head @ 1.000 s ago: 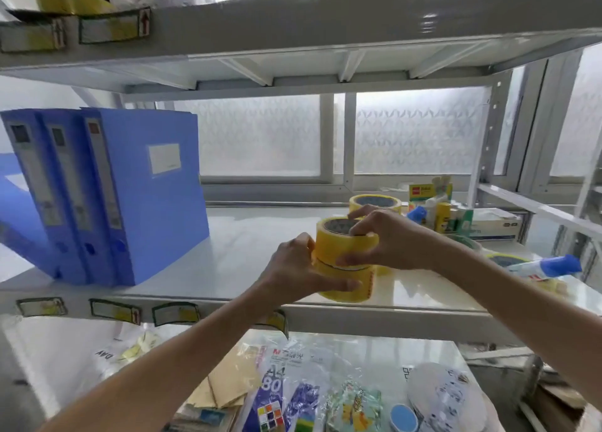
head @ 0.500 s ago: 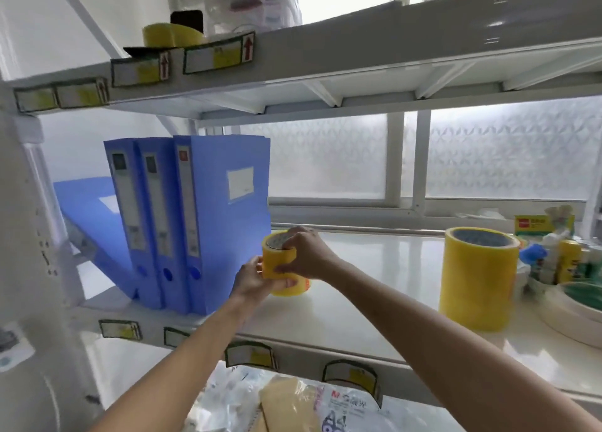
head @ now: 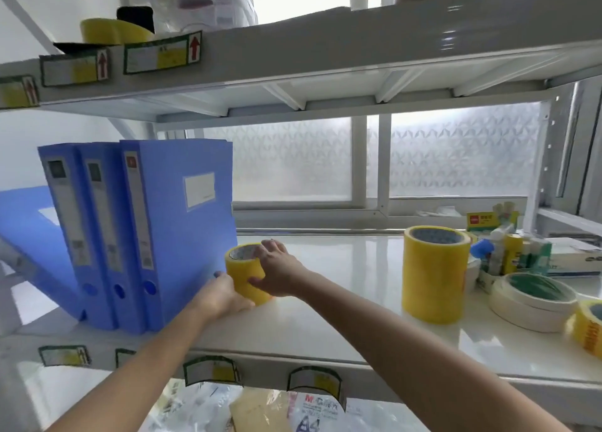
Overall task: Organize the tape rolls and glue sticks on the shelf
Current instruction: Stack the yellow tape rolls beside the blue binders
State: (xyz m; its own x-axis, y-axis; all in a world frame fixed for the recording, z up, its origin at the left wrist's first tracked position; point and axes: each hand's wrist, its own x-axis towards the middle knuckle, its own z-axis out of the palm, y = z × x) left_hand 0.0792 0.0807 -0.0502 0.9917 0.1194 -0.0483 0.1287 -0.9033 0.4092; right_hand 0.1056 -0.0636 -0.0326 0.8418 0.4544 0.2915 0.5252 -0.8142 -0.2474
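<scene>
Fingers (head: 272, 250) of left hand (head: 224, 293) and right hand (head: 280, 272) clasp yellow tape stack (head: 241, 268) on shelf (head: 325, 327) beside blue binders (head: 182, 223).

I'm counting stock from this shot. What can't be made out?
Head view:
Held yellow tape: roll count, seams covered by left hand and right hand.
Glue sticks: number and labels, too small, overlapping.
Rightmost yellow roll: cut off by frame edge, blurred.
Shelf-edge labels: text blurred.

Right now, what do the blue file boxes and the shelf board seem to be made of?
Blue file boxes: likely plastic, matte, even colour, round finger holes in the spines. Shelf board: glossy white, reflecting the window light; coated metal or laminate, I cannot tell which.
</scene>
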